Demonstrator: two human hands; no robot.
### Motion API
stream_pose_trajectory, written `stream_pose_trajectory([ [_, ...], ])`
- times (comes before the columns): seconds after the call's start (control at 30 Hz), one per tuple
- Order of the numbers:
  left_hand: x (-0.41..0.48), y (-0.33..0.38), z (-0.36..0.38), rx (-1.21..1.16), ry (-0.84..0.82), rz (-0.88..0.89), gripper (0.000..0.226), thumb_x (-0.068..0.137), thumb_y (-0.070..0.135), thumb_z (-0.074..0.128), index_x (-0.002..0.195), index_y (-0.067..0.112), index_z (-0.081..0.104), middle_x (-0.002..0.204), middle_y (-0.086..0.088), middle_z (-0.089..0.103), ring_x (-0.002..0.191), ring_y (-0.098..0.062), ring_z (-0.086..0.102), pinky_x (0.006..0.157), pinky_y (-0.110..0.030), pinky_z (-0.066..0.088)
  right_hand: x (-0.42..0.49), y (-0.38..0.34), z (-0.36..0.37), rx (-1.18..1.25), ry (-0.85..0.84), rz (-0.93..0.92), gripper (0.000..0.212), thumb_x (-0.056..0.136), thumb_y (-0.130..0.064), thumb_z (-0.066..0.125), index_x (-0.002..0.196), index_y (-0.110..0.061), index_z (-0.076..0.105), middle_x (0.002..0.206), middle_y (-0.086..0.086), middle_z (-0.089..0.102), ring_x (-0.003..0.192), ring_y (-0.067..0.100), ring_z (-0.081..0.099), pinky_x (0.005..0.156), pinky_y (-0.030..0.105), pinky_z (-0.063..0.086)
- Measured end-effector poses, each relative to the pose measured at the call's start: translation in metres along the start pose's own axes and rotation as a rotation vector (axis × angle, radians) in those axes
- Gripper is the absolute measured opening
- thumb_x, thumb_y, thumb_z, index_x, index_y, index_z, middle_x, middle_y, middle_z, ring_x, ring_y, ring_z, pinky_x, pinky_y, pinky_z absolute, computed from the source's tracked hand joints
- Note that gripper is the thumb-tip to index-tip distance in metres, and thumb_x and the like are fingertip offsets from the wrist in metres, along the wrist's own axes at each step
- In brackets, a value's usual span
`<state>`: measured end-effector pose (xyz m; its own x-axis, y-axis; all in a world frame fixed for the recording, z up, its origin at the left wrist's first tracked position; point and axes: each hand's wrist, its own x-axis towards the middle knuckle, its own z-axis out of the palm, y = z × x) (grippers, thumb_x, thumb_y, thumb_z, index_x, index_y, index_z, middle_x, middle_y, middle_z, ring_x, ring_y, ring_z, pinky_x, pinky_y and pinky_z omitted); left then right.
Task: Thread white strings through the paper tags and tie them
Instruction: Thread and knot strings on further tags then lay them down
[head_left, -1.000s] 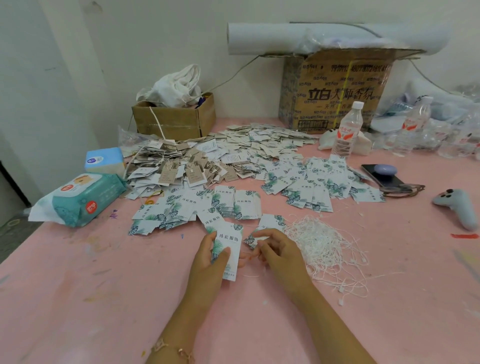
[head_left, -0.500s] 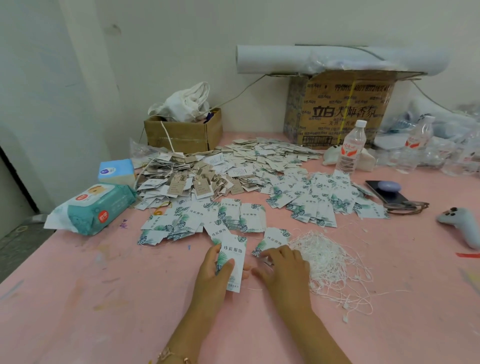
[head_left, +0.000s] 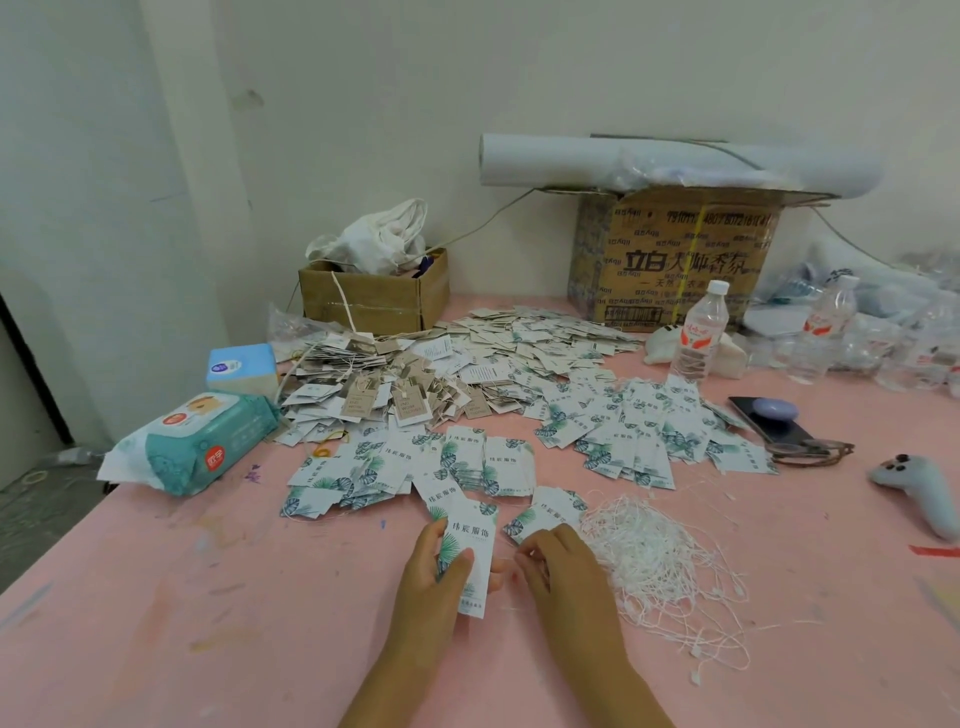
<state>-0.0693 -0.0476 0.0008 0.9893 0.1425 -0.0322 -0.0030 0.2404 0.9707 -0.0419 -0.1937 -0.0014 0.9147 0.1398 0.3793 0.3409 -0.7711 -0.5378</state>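
My left hand (head_left: 434, 582) holds a white paper tag with green leaf print (head_left: 470, 551) near the front of the pink table, thumb across its face. My right hand (head_left: 563, 571) sits just right of it with fingers curled inward; a thin string between them is too fine to make out. A loose tangle of white strings (head_left: 660, 566) lies right beside my right hand. Several leaf-print tags (head_left: 467, 462) are spread just beyond my hands, with another heap of tags (head_left: 634, 431) further right.
Brown strung tags (head_left: 395, 384) pile up at the back left. Wet wipes (head_left: 202, 441) and a tissue box (head_left: 241, 366) sit left. Two cardboard boxes (head_left: 675, 260) (head_left: 374, 296), a water bottle (head_left: 698, 332), a phone (head_left: 769, 421) and a grey controller (head_left: 924, 488) stand behind and right.
The view tilted upward, so the table sits lower in frame. My right hand's fingers shifted slightly beside the tag; the left hand keeps holding the same tag.
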Motion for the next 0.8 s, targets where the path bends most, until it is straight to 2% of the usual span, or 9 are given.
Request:
stream_pose_trajectory([
  [0.1, 0.001, 0.0, -0.001, -0.029, 0.007, -0.014, 0.032, 0.097, -0.001, 0.048, 0.126, 0.014, 0.051, 0.097, -0.02, 0.073, 0.075, -0.03, 0.074, 0.06, -0.028, 0.058, -0.005, -0.003, -0.004, -0.102, 0.134, -0.007, 0.007, 0.084, -0.021, 0.071, 0.088, -0.023, 0.065, 0.087, -0.008, 0.057, 0.078, 0.015, 0.057, 0.068, 0.03, 0.043],
  [0.2, 0.0, 0.002, -0.001, -0.039, -0.006, -0.02, 0.033, 0.097, -0.003, 0.047, 0.123, 0.017, 0.051, 0.088, -0.017, 0.075, 0.07, -0.028, 0.074, 0.055, -0.026, 0.056, -0.012, 0.003, -0.006, -0.154, 0.255, 0.144, 0.02, 0.075, -0.029, 0.079, 0.087, -0.029, 0.063, 0.085, -0.01, 0.057, 0.076, 0.017, 0.056, 0.065, 0.031, 0.037],
  [0.3, -0.001, 0.004, 0.0, -0.03, -0.02, -0.011, 0.031, 0.098, -0.003, 0.047, 0.123, 0.015, 0.051, 0.084, -0.015, 0.076, 0.069, -0.026, 0.074, 0.054, -0.024, 0.054, -0.016, 0.01, -0.006, -0.259, 0.137, 0.296, 0.027, 0.079, -0.055, 0.065, 0.097, -0.039, 0.053, 0.095, -0.015, 0.052, 0.089, 0.012, 0.049, 0.074, 0.03, 0.033],
  [0.37, -0.001, 0.003, -0.001, -0.018, -0.017, -0.011, 0.031, 0.098, -0.002, 0.047, 0.125, 0.013, 0.05, 0.085, -0.014, 0.076, 0.07, -0.025, 0.074, 0.053, -0.023, 0.053, -0.015, 0.011, -0.007, -0.27, 0.087, 0.307, 0.024, 0.082, -0.058, 0.058, 0.096, -0.041, 0.048, 0.092, -0.016, 0.051, 0.088, 0.008, 0.048, 0.076, 0.026, 0.035],
  [0.47, 0.0, 0.002, -0.001, 0.012, -0.025, -0.013, 0.033, 0.099, 0.0, 0.046, 0.128, 0.015, 0.048, 0.083, -0.011, 0.076, 0.07, -0.023, 0.074, 0.054, -0.023, 0.053, -0.015, 0.008, -0.011, -0.241, 0.061, 0.302, 0.012, 0.09, -0.051, 0.053, 0.09, -0.039, 0.049, 0.09, -0.017, 0.05, 0.087, 0.006, 0.046, 0.08, 0.024, 0.038],
  [0.63, -0.001, 0.001, -0.001, 0.006, -0.01, -0.012, 0.033, 0.099, 0.0, 0.046, 0.124, 0.021, 0.049, 0.084, -0.011, 0.076, 0.07, -0.025, 0.074, 0.055, -0.024, 0.054, -0.014, 0.006, -0.015, -0.215, 0.081, 0.312, 0.01, 0.094, -0.045, 0.05, 0.089, -0.036, 0.049, 0.093, -0.015, 0.049, 0.091, 0.008, 0.045, 0.078, 0.027, 0.033],
  [0.73, -0.002, 0.002, -0.002, -0.007, -0.012, -0.019, 0.033, 0.099, 0.0, 0.047, 0.123, 0.022, 0.051, 0.085, -0.012, 0.076, 0.072, -0.025, 0.074, 0.055, -0.024, 0.054, -0.014, 0.001, -0.017, -0.122, 0.248, 0.251, 0.007, 0.089, -0.028, 0.064, 0.087, -0.029, 0.057, 0.09, -0.011, 0.053, 0.085, 0.015, 0.047, 0.071, 0.031, 0.031],
  [0.8, -0.003, 0.004, -0.002, -0.035, -0.027, -0.03, 0.032, 0.098, -0.001, 0.047, 0.119, 0.022, 0.054, 0.086, -0.014, 0.076, 0.071, -0.024, 0.074, 0.056, -0.024, 0.054, -0.015, 0.0, -0.017, -0.073, 0.371, 0.163, 0.015, 0.081, -0.013, 0.073, 0.082, -0.023, 0.062, 0.086, -0.005, 0.056, 0.079, 0.021, 0.05, 0.066, 0.035, 0.036],
])
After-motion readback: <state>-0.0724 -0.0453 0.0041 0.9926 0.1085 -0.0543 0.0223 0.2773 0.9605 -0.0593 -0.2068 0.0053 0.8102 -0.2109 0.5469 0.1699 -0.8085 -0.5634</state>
